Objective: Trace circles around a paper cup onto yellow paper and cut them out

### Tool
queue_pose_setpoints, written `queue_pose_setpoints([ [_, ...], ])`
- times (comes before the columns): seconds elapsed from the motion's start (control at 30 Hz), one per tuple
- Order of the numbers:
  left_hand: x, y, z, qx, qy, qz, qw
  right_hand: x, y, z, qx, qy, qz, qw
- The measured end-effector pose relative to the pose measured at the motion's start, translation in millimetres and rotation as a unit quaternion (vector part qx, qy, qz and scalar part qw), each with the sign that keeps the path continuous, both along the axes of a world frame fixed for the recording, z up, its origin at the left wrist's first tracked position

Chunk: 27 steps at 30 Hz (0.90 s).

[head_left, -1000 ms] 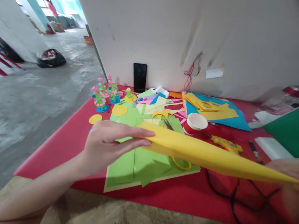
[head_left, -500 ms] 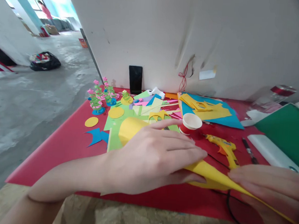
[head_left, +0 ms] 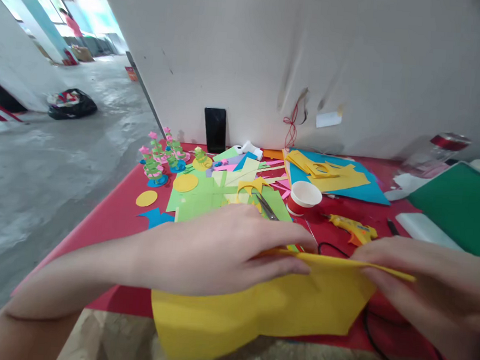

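A yellow sheet (head_left: 264, 308), thin and flexible like felt or craft paper, hangs from both hands at the table's front edge. My left hand (head_left: 227, 250) pinches its upper edge between thumb and fingers. Farther right, my right hand (head_left: 417, 285) grips the same edge, its thumb on the near side. Just beyond my left hand lie scissors (head_left: 266, 206), partly hidden, on green sheets (head_left: 196, 212). A white and red paper cup (head_left: 304, 198) stands behind the hands. Beside it rests a yellow glue gun (head_left: 351, 229), partly covered by my right hand.
Small plant-like crafts (head_left: 154, 166) stand at the left, near yellow discs (head_left: 146, 198) and blue scraps (head_left: 155, 216). A phone (head_left: 215, 130) leans on the wall. Yellow offcuts lie on a blue sheet (head_left: 374, 195). A green board (head_left: 460, 209) is at right; a black cable (head_left: 371, 326) runs in front.
The yellow sheet has swung from lying across the table to hanging down toward me. My left hand has shifted slightly left, and my right hand has moved left and up along the edge.
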State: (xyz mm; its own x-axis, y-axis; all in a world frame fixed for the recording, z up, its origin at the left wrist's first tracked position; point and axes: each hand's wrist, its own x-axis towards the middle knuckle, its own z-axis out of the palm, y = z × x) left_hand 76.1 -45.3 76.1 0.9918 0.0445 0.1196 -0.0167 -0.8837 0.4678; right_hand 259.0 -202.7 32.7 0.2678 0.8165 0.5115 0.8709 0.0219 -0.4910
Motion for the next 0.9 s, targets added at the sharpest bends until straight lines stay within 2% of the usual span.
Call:
queue_pose_setpoints([
  [0.13, 7.1, 3.7, -3.7, -0.052, 0.013, 0.018, 0.998, -3.3, 9.1, 2.3, 0.002, -0.042, 0.008, 0.999],
  [0.27, 11.8, 2.6, -6.6, -0.117, -0.021, 0.024, 0.993, -6.0, 10.5, 2.8, 0.011, -0.038, 0.031, 0.999],
  [0.4, 12.6, 1.6, -6.0, -0.142, -0.035, 0.015, 0.989, -7.1, 14.0, 7.7, 0.005, -0.029, 0.043, 0.999],
  [0.6, 15.0, 4.4, -6.4, -0.158, -0.030, 0.003, 0.987, -10.6, 28.9, 18.9, -0.077, 0.064, 0.104, 0.990],
  [0.73, 16.8, 7.7, -7.9, -0.162, -0.034, 0.010, 0.986, -12.4, 36.1, 25.5, -0.086, 0.086, 0.111, 0.986],
  [0.9, 13.9, 17.3, -12.6, -0.178, -0.030, 0.031, 0.983, 16.0, 39.0, 32.4, -0.152, 0.098, 0.136, 0.974],
])
